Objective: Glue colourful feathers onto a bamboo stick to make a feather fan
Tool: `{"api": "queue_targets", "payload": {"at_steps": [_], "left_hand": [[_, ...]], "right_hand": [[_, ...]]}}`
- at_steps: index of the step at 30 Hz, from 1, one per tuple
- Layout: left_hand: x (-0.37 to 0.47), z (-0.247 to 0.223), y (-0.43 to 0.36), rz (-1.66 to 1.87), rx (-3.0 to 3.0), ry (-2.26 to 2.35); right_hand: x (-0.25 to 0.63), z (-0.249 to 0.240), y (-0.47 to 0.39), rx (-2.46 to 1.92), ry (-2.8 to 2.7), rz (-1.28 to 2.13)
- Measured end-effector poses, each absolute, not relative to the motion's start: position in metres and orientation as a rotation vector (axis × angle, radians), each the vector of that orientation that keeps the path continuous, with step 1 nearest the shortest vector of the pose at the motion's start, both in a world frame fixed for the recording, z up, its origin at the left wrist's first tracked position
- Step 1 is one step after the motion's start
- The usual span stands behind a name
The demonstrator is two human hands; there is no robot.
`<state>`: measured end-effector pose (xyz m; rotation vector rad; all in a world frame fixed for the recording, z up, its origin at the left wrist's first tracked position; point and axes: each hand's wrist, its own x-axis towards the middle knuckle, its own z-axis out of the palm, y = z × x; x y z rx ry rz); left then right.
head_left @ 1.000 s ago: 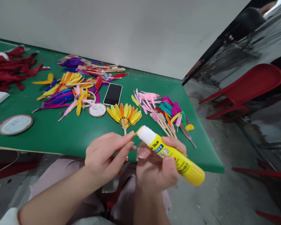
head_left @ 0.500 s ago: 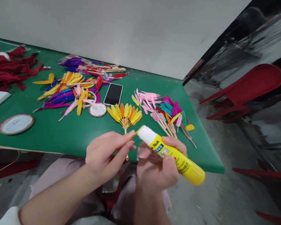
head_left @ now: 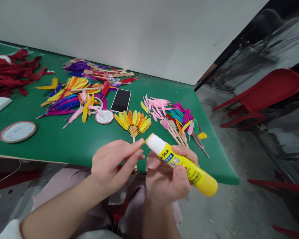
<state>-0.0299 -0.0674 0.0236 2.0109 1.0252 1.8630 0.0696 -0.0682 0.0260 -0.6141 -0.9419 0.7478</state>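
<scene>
Gripping the glue stick (head_left: pixel 189 171) in my right hand (head_left: pixel 161 182), I should hold it steady; my left hand (head_left: pixel 112 162) pinches a thin yellow piece (head_left: pixel 147 138) at its white end, best stroked lightly. Beyond, the feather fan (head_left: pixel 133 123) lies on the green table (head_left: pixel 69 141).

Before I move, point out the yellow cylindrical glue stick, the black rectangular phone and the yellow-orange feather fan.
Yellow cylindrical glue stick (head_left: pixel 175 160): head view, on its printed label.
Black rectangular phone (head_left: pixel 121 100): head view, on its screen.
Yellow-orange feather fan (head_left: pixel 134 120): head view, on its feathers.
</scene>
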Motion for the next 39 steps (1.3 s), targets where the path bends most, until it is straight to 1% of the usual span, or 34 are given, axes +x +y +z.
{"api": "queue_targets", "payload": {"at_steps": [30,39], "left_hand": [[-0.0332,0.0238,-0.064,1.834,2.124,0.958],[-0.0339,0.0244,-0.065,1.819,2.266,1.003]], "right_hand": [[0.074,0.0289,-0.0667,-0.626,-0.883,0.776],[0.0732,0.0286,-0.0658,-0.614,-0.875,0.802]]}}
